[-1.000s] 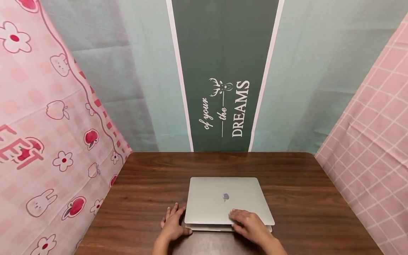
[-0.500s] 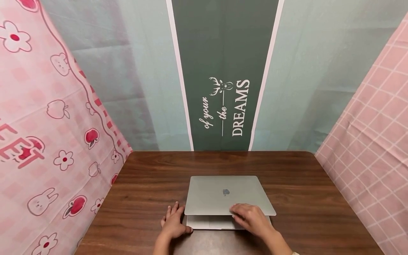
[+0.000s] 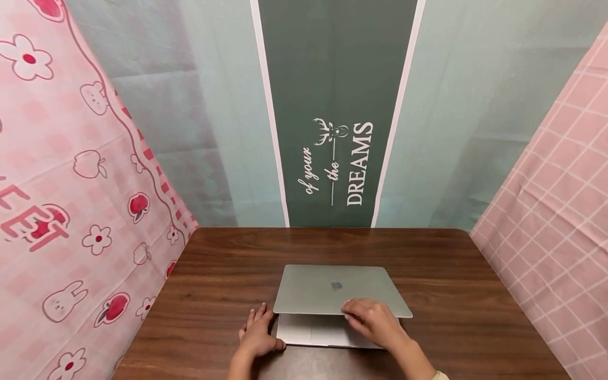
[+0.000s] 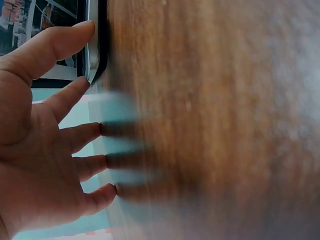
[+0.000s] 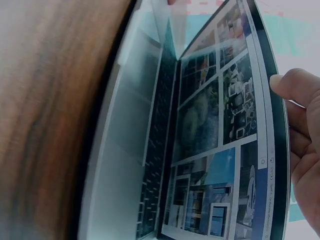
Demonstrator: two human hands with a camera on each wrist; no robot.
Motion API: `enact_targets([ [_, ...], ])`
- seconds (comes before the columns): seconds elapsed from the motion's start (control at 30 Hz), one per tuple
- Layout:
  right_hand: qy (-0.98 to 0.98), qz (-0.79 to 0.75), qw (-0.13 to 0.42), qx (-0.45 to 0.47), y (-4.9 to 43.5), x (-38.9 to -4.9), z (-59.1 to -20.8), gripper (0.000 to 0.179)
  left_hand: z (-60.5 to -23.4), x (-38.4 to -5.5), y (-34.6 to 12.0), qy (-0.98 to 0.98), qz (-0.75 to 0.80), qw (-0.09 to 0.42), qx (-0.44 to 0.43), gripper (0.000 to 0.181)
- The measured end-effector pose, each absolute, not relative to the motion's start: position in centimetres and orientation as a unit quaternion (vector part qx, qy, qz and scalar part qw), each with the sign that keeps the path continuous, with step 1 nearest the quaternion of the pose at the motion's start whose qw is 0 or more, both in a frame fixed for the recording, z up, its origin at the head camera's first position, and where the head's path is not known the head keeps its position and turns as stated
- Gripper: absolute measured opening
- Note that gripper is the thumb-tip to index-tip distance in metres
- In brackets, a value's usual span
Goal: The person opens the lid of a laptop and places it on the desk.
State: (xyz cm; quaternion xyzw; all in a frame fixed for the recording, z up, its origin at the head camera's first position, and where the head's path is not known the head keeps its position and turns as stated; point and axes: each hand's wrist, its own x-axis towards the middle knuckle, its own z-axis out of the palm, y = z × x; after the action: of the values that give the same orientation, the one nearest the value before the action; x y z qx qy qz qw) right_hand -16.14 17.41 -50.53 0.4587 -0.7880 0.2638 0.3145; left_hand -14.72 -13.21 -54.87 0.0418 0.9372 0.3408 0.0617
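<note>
A silver laptop (image 3: 318, 287) lies on the wooden table with its lid partly raised. My right hand (image 3: 377, 323) pinches the front edge of the lid, thumb beneath and fingers on the outer side. In the right wrist view, the lit screen (image 5: 210, 120) shows a grid of pictures, and the keyboard (image 5: 152, 190) appears below it. My left hand (image 3: 258, 335) rests at the laptop's left side, fingers spread on the table. Its thumb touches the front left corner of the base (image 3: 294, 328), also seen in the left wrist view beside the hand (image 4: 45, 130).
The brown wooden table (image 3: 228, 264) reaches back to a green and pale blue curtain (image 3: 328, 68). A pink patterned cloth (image 3: 114, 253) hangs along the left side, and a pink checked cloth (image 3: 560, 211) along the right.
My right hand has lifted the lid's front edge from nearly closed to partly raised, baring more of the base. My left hand has stayed at the left corner.
</note>
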Motion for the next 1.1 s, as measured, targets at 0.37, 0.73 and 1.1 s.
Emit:
enact_targets([
  [0.37,-0.789,0.275,0.316,0.449,17.4,-17.6,-48.8,0.014,-54.6,-15.1,-13.2,0.940,0.331,0.067,0.042,0.080],
  [0.73,-0.799,0.229,0.331,0.447,17.9,-19.4,-46.8,0.034,-54.5,-14.9,-12.8,0.941,0.330,0.068,0.044,0.080],
  [1.1,-0.802,0.147,0.350,0.462,18.7,-21.1,-45.2,0.040,-54.7,-14.8,-12.9,0.939,0.335,0.063,0.034,0.081],
])
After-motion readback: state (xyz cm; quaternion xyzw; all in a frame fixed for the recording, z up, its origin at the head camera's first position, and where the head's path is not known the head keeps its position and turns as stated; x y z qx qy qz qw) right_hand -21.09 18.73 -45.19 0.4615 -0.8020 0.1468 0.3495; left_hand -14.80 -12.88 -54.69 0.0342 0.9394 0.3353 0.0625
